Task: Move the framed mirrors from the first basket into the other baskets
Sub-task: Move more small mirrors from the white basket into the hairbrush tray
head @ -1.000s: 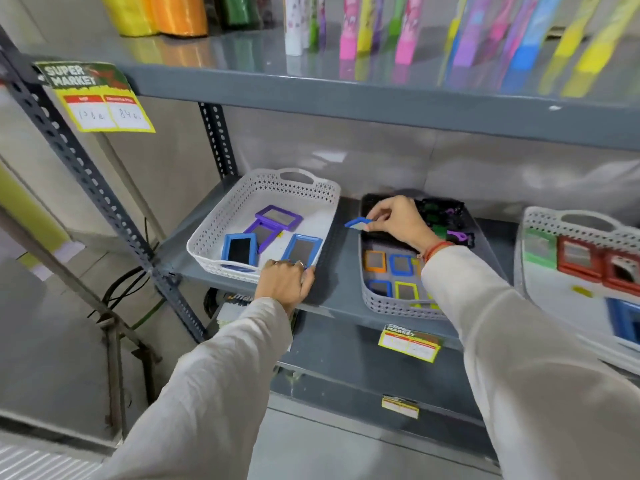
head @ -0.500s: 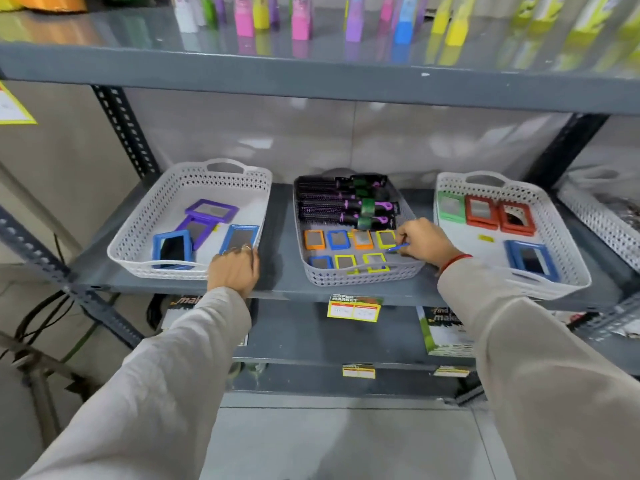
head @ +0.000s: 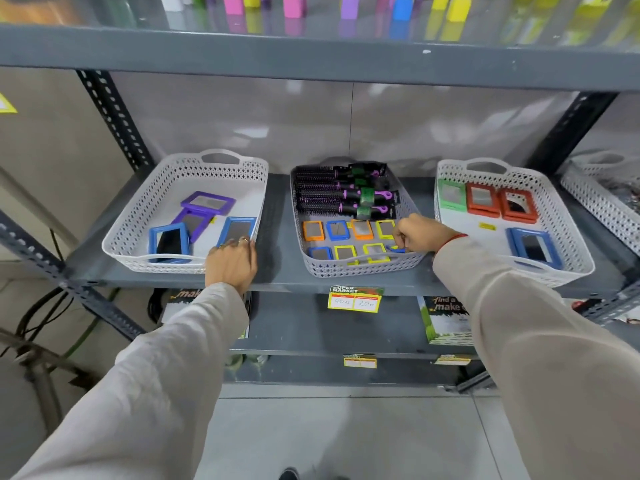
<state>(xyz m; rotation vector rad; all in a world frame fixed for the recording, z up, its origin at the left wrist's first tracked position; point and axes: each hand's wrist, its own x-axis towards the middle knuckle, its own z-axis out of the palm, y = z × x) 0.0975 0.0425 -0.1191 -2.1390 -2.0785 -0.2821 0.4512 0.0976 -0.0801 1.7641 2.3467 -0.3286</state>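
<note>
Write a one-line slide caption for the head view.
Right hand sets a small blue mirror into the middle basket; left hand rests on the left basket.

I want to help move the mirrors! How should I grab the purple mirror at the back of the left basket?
Probably by its long edges, from above. The purple mirror lies almost flat, face up, its front overlapping a second purple mirror. The left basket has walls all round, so sideways reaches are blocked. Put your fingers on the frame, not the glass.
</note>
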